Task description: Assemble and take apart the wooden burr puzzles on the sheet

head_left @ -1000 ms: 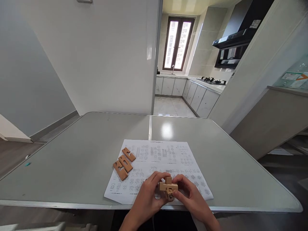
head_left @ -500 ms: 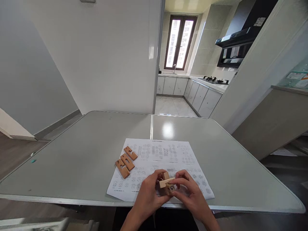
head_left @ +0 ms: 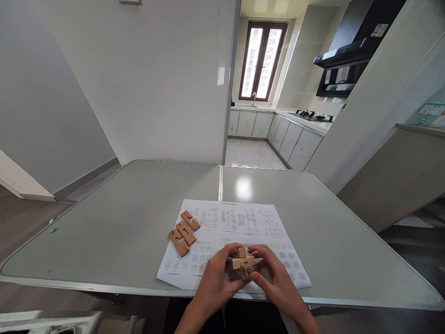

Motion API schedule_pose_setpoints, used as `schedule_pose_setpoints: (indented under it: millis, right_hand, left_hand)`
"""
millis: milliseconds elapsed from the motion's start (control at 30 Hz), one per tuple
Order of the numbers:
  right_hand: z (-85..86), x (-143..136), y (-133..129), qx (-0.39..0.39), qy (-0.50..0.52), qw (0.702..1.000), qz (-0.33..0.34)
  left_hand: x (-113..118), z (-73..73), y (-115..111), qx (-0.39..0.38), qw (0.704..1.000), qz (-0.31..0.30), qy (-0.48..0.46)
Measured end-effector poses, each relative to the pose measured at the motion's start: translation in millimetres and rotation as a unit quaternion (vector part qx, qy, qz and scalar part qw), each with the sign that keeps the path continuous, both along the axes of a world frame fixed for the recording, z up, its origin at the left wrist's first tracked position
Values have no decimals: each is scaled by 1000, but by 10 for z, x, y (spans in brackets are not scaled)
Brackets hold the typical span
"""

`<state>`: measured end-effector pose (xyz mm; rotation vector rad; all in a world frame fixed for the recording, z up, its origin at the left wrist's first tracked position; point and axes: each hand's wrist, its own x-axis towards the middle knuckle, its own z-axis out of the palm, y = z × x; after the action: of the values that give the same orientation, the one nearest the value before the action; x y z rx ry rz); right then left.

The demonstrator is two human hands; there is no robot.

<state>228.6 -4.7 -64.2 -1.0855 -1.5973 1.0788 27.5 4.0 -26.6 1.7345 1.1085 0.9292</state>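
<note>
Pale wooden pieces joined crosswise into an interlocking block puzzle (head_left: 242,263) are up off the sheet, near the table's front edge. One end facing me bears a black letter that looks like a G. My left hand (head_left: 217,276) grips the puzzle from the left, fingers behind and thumb below. On the other side, my right hand (head_left: 276,278) has its thumb and fingertips against the puzzle's right end. Left of the hands lie three flat brown notched wooden pieces (head_left: 187,233), marked with black numbers, resting partly on the printed sheet.
Beneath the hands is a white paper sheet (head_left: 212,215) printed with small diagrams. It lies on a grey folding table (head_left: 114,222) with a metal rim and a centre seam. A small teal bit (head_left: 52,230) sits at the left edge. Beyond is a kitchen.
The light upper bar of the puzzle has gone from tilted to level and sits closer against the other pieces. My right fingers have drawn back slightly to the right. The view has shifted a little.
</note>
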Motion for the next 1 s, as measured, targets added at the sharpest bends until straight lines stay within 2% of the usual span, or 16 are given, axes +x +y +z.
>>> schedule_pose_setpoints:
  millis: [233, 433, 667, 767, 900, 1000]
  right_hand:
    - [36, 1, 22, -73, -7, 997, 4]
    - [41, 36, -7, -79, 12, 997, 18]
    - [21, 75, -27, -66, 41, 997, -20]
    - [-11, 78, -2, -57, 63, 994, -62]
    - [-35, 38, 48, -64, 101, 977, -176]
    - [-58, -23, 74, -77, 61, 968, -230]
  left_hand:
    - [0, -6, -21, 13, 1000, 4, 1]
    - [-2, -15, -12, 23, 999, 0, 26]
    - [3, -43, -1, -4, 998, 27, 49]
    - [4, -56, 2, -10, 998, 47, 42]
    - [1, -81, 15, -28, 997, 64, 44]
    - [-2, -91, 21, -38, 996, 74, 44]
